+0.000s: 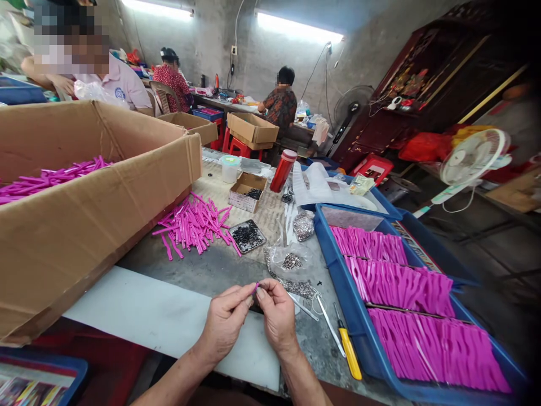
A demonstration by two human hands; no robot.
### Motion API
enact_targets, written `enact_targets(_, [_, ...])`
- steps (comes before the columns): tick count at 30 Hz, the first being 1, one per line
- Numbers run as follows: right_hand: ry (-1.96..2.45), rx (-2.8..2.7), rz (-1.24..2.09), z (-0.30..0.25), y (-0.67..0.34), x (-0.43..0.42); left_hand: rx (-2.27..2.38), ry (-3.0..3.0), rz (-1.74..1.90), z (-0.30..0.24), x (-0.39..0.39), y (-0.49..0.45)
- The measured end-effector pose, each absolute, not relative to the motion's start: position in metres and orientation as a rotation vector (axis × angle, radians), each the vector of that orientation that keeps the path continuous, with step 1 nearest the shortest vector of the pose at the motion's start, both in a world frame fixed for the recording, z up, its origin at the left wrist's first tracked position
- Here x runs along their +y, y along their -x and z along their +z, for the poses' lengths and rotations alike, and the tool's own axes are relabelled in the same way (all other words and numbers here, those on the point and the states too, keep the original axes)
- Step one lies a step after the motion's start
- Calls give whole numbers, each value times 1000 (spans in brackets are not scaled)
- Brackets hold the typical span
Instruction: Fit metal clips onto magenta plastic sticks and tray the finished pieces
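Note:
My left hand (pixel 226 324) and my right hand (pixel 279 318) meet above the front of the table, thumbs and fingertips pinched together. Between them they grip a magenta plastic strip (pixel 256 287), mostly hidden by the fingers. Beyond the hands lies a loose heap of similar magenta strips (pixel 192 225). Beside the heap sits a small metal tray (pixel 262 241) of tiny black parts. Just past my right hand, a clear plastic bag (pixel 310 258) holds small shiny metal rings or washers. A white sheet (pixel 169 313) lies under my wrists.
A cardboard box (pixel 127 208) with more strips stands left. On the right, a blue crate (pixel 338 293) holds rows of magenta pieces. A yellow-handled screwdriver (pixel 349 352), a red flask (pixel 283 171) and a small carton (pixel 243 202) occupy the table. Several people sit farther back.

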State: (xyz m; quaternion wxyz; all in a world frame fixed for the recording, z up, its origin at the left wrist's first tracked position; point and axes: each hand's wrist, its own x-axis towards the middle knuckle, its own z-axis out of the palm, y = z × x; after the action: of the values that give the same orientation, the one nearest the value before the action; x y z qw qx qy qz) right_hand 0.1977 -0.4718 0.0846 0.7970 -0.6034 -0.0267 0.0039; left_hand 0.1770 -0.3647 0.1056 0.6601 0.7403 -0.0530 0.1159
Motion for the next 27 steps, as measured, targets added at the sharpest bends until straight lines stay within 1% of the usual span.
enact_targets(9, [1423,-61,-9,89,-197,-471,-137,-1630,258,104,-366,-177])
enact_targets(18, [1374,-52,6,91,-197,-472,-107,-1634,225,104,-365,-176])
enact_targets(27, [1481,-97,-28,91,-197,-473,-149,-1651,264,102,-366,-176])
